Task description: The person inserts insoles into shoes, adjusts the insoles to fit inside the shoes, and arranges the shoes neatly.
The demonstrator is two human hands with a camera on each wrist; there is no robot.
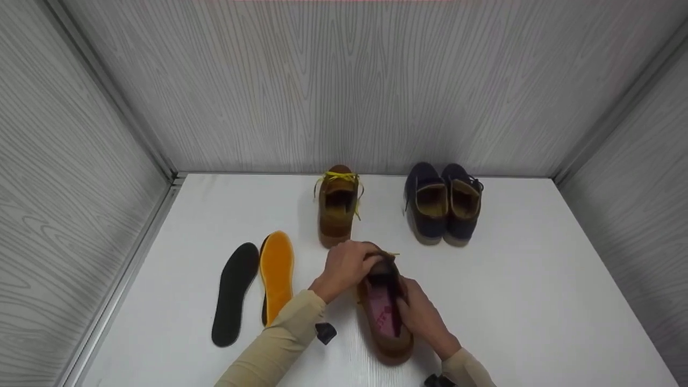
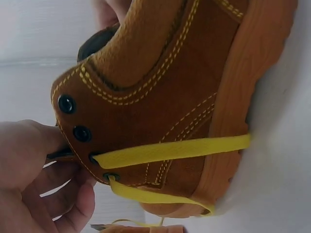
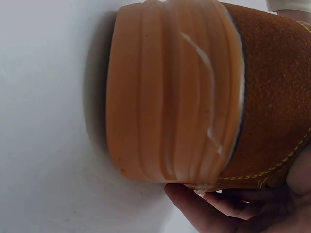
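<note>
In the head view, a brown shoe (image 1: 391,352) with a pink inner sole (image 1: 379,309) stands on the white table, its heel toward me. The left hand (image 1: 346,263) is at the front of its opening. In the left wrist view, those fingers pinch the shoe's tongue between the eyelet flaps, and a yellow lace (image 2: 175,149) hangs loose down the side. The right hand (image 1: 422,312) grips the right side of the collar, thumb at the inner edge. The right wrist view shows the heel's ridged rubber sole (image 3: 170,97) with fingers curled under the side.
A matching brown shoe (image 1: 336,223) with yellow laces stands beyond the left hand. Two dark blue shoes (image 1: 427,228) are at the back right. To the left lie a black insole (image 1: 234,295) and an orange insole (image 1: 277,269) over another dark one. Grey wood-grain panels (image 1: 344,91) enclose the table.
</note>
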